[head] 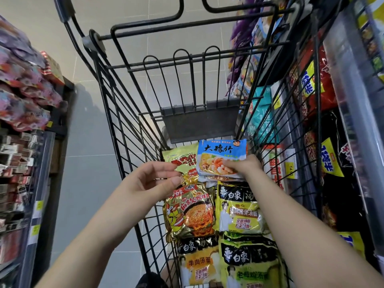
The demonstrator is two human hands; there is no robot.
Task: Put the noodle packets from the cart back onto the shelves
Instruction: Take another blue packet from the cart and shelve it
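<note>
With the right hand (247, 166) pinching the blue noodle packet (221, 156) by its lower edge, just above the other packets (239, 208) in the cart (116, 113), and the left hand (149, 179) loosely spread and empty beside the yellow packet (182, 161), perhaps brushing it, hard to tell, bring the left under the blue packet's free edge to stop it flopping. Lift straight up clear of the wire walls, then swing to the shelves (340, 69) on the right and slide it in flat beside matching stock.
</note>
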